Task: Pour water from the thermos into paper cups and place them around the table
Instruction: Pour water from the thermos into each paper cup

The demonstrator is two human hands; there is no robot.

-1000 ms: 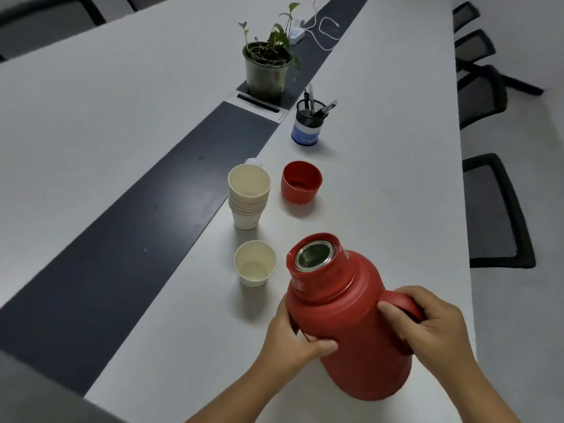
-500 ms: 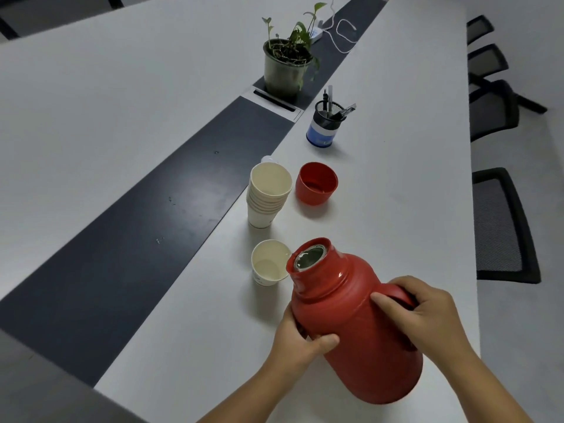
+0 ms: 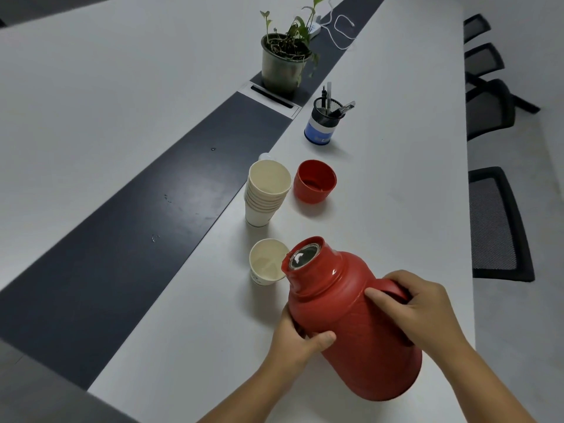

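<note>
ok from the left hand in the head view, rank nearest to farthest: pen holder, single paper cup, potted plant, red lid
From the left hand:
1. single paper cup, just beyond it by the thermos mouth
2. red lid, farther up, right of the cup stack
3. pen holder, beyond the lid
4. potted plant, farthest, on the dark strip

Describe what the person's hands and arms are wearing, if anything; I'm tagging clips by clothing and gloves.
Nothing is worn on what shows. The left hand and right hand are both bare, with no gloves, rings or watch visible. Both forearms are bare too, right down to the bottom edge of the picture, so no sleeve is in view. Short nails; no markings can be seen.
</note>
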